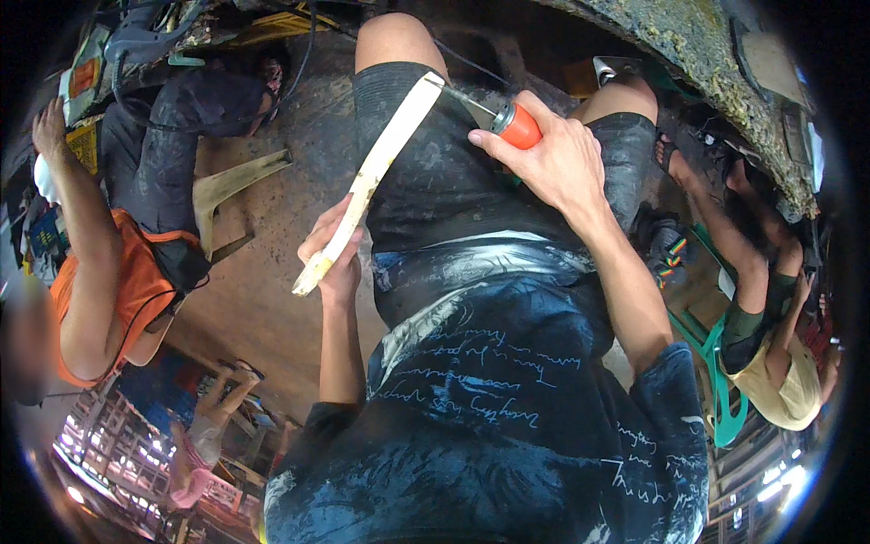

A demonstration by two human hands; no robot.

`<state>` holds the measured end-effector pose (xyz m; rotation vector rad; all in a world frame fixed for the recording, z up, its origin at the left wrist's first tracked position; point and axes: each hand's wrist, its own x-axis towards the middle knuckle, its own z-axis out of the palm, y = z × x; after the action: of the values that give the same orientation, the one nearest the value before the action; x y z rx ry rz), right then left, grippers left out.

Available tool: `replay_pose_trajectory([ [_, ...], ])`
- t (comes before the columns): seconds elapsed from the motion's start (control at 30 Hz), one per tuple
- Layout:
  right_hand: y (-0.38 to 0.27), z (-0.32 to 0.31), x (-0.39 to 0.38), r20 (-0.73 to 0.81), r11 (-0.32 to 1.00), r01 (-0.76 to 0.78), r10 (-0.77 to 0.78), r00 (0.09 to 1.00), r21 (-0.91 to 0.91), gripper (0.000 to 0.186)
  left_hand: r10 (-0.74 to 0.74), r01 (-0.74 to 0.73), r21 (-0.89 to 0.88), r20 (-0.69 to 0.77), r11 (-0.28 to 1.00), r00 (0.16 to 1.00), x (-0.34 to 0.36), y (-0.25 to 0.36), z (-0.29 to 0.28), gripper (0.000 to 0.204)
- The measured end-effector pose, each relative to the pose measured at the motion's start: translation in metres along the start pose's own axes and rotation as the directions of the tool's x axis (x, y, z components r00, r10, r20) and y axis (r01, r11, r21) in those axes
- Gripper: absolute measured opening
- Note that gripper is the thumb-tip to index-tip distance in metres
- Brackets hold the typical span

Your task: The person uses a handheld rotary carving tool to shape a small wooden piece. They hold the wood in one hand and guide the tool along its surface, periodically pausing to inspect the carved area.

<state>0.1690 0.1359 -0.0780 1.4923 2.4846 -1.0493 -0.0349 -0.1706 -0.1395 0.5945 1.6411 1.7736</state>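
Note:
My left hand (pixel 337 243) is closed around the lower part of a long, curved, off-white strip (pixel 385 150), which slants up and to the right over my thigh. Yellowish and dark marks show near its lower end. The strip's material cannot be made out. In my right hand (pixel 562 159) is a tool with a short orange handle (pixel 518 125) and a thin metal shaft, much like a screwdriver. Its shaft points up and left, and its end meets the strip's upper end. Whether the tip presses in or only lies in front cannot be told.
A rough, crusted ledge (pixel 689 63) runs along the upper right. To the left a person in an orange top (pixel 95 290) sits near a beige chair (pixel 237 181). At the right another person in a tan shirt (pixel 779 381) sits by a green chair (pixel 725 390). Dark cables hang at upper left.

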Motion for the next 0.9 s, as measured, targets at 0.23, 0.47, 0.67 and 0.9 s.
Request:
replay_pose_trajectory([
  [0.23, -0.004, -0.001, -0.002, -0.015, 1.0, 0.009, -0.008, 1.0, 0.027, 0.074, -0.014, 0.014, 0.02, -0.024, 1.0, 1.0, 0.004, 0.007, 0.009, 0.049],
  [0.47, -0.008, -0.002, -0.011, 0.004, 0.999, 0.035, -0.035, 0.999, 0.026, 0.071, -0.052, 0.042, -0.135, -0.072, 0.99, 0.996, 0.006, 0.016, 0.025, 0.031],
  [0.67, -0.011, 0.0, -0.018, 0.055, 0.998, 0.028, -0.031, 0.998, 0.055, 0.072, -0.032, 0.024, -0.135, -0.061, 0.991, 0.998, 0.007, 0.016, 0.025, 0.034],
  [0.9, -0.004, 0.006, -0.012, 0.021, 0.997, 0.01, -0.012, 1.0, 0.074, 0.07, -0.044, 0.033, -0.16, -0.065, 0.986, 0.997, 0.005, 0.013, 0.025, 0.034],
])
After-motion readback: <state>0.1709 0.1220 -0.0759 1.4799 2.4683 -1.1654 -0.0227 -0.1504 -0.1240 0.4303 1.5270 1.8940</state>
